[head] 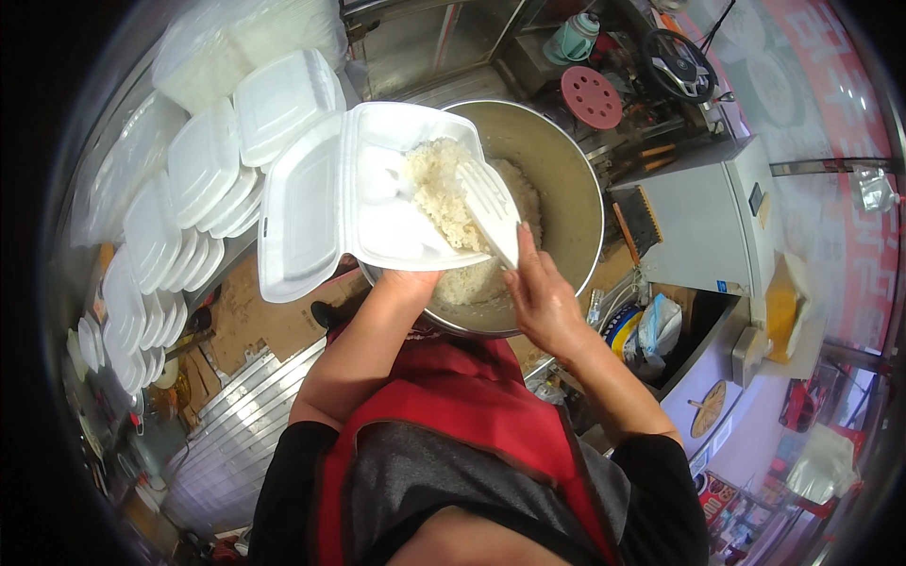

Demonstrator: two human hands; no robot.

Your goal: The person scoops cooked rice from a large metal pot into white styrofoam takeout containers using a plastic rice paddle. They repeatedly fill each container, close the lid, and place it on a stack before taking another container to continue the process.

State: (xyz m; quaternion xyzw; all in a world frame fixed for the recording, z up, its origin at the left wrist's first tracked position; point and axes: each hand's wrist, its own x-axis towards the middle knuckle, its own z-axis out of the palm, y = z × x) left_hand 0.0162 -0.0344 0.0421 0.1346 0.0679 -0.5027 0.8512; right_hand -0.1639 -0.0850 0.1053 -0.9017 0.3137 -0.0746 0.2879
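An open white foam clamshell food container [379, 230] rests on my left hand [413, 281], which supports it from below; most of the fingers are hidden under it. Cooked white rice [439, 184] lies in the compartment on its right side. My right hand [541, 290] grips a white slotted rice paddle [492, 205], whose slotted end touches the rice. Beneath the container stands a large round metal pot [566, 205] with more rice [471, 283] at its bottom, partly covered by the container and paddle.
Several stacked foam containers [205, 166] stand at the left, beside plastic-wrapped ones [248, 42]. Beyond the pot are a pink round stool [592, 97], a light green jug [572, 39] and a steering wheel [678, 66]. A pale cabinet [690, 219] and an open drawer [697, 354] are at the right.
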